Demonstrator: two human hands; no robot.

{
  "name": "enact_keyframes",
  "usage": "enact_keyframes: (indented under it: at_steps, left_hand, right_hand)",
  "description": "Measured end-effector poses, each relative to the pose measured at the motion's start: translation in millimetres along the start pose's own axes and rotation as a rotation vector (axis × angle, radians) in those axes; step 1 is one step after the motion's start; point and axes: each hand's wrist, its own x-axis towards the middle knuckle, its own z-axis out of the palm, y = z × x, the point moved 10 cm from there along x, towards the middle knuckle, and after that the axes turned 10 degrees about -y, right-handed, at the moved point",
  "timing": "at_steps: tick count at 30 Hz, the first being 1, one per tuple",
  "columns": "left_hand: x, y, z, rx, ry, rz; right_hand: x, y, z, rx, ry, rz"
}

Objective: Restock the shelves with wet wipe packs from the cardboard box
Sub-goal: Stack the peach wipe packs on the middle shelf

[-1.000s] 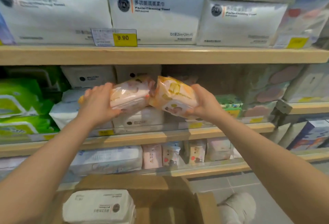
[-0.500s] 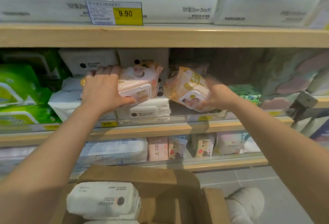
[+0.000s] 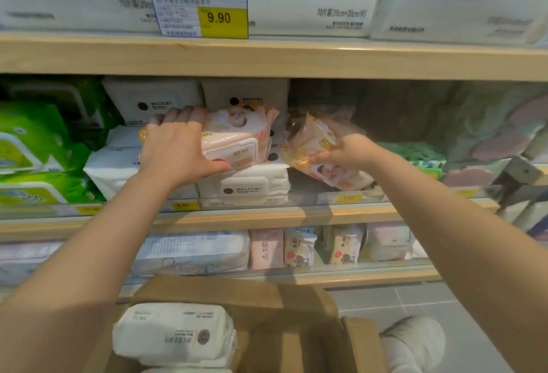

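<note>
Left hand point(image 3: 178, 150) grips a pink pack point(image 3: 237, 138) of wet wipes: fingers curl over its far edge, thumb presses under its near edge. The pack lies tilted on top of a white pack point(image 3: 246, 185) on the middle shelf point(image 3: 296, 215), in front of further white packs standing at the back.

Right hand point(image 3: 347, 151) holds a yellow pack point(image 3: 314, 150), thumb on its near face, the remaining fingers hidden behind the wrapper. This pack is tilted, its lower corner low over the shelf to the right of the white pack; contact with the shelf cannot be determined because of blur. The two held packs sit just beside each other, apart.

Green packs point(image 3: 35, 147) fill the left end of the middle shelf. A further green pack point(image 3: 415, 154) lies to the right of the right hand. The top shelf point(image 3: 296, 58) carries large white packs and a yellow price tag point(image 3: 222, 18) reading 9.90. The lower shelf point(image 3: 355, 276) holds small pink and patterned packs and one long white pack.

The cardboard box point(image 3: 281, 328) stands open below, on the floor, with a white pack point(image 3: 175, 334) lying inside at its left. A shoe point(image 3: 415, 340) shows just right of the box.
</note>
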Motion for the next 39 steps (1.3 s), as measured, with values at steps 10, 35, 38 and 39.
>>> enact_keyframes:
  at_steps: [10, 35, 38, 39]
  left_hand:
    - [-1.8, 0.4, -1.0, -0.005, 0.021, -0.002]
    - [2.9, 0.2, -2.5, -0.010, 0.054, 0.038]
    - [2.0, -0.4, -0.2, -0.004, 0.040, 0.026]
    - [1.3, -0.5, -0.4, -0.004, 0.036, 0.021]
  right_hand:
    - [-16.9, -63.6, 28.6, -0.739, 0.328, -0.234]
    - [-13.8, 25.3, 42.7, -0.357, 0.252, 0.027]
    - [-9.5, 26.3, 44.5, -0.377, 0.224, 0.052]
    - [-7.5, 27.8, 44.1, -0.355, 0.186, 0.067]
